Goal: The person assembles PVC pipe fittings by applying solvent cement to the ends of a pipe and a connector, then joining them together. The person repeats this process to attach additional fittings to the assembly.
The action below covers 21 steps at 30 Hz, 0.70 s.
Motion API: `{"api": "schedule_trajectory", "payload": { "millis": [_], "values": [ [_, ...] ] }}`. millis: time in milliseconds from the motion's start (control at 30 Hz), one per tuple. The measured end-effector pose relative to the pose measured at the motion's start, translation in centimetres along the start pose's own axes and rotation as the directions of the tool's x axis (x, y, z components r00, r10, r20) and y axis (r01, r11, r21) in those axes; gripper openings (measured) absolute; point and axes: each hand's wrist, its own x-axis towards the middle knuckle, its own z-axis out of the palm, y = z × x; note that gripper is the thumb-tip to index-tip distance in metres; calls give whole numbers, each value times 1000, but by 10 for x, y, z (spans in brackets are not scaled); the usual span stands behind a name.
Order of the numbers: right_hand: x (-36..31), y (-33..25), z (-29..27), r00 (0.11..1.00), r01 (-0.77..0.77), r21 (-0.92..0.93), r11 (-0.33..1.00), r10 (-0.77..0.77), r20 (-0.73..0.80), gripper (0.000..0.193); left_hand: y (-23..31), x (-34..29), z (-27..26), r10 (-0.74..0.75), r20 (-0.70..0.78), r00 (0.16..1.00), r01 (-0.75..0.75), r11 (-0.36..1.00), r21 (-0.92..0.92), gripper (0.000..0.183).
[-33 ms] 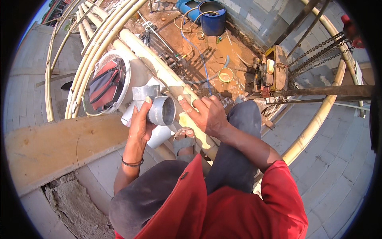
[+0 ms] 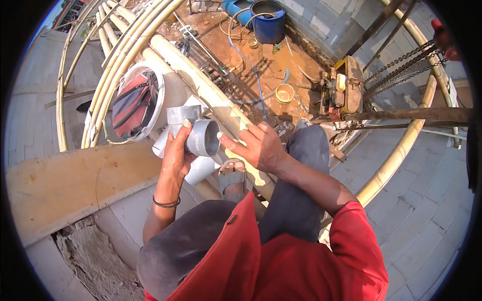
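My left hand (image 2: 175, 150) is closed around a grey plastic pipe tee (image 2: 203, 138), its thumb pressed against the body. One round mouth of the tee faces right and another points away from me. My right hand (image 2: 261, 148) holds nothing; its index finger stretches to the rim of the right-facing mouth, while the other fingers are partly curled. Whether that fingertip touches the rim or hovers just beside it, I cannot tell. Beneath the tee shows a pale plastic pipe (image 2: 201, 171), partly hidden by my left hand.
A white bucket (image 2: 159, 95) with a red and black bag (image 2: 134, 108) stands at left. Bamboo poles (image 2: 201, 83) cross in front of me, with a wooden plank (image 2: 80, 180) at left. Below lie a blue barrel (image 2: 268, 30) and muddy ground. Chains (image 2: 401, 67) hang at right beside a yellow machine (image 2: 349, 83).
My right index finger has shifted left and slightly down, to the tee's mouth. The tee and my left hand are nearly where they were.
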Motion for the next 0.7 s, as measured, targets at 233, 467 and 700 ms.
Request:
{"api": "schedule_trajectory", "payload": {
  "millis": [233, 467, 700],
  "values": [
    [-11, 7, 9, 941, -71, 244, 967, -16, 337, 47, 0, 0, 12, 586, 63, 808, -570, 748, 341, 81],
    [29, 36, -32, 937, -322, 685, 654, 116, 330, 68, 27, -4, 5, 432, 367, 824, -564, 566, 601, 92],
    [10, 55, -4, 948, 159, 75, 984, -173, 267, 56, 30, -6, 9, 286, 449, 847, -532, 454, 715, 91]
  ]
}}
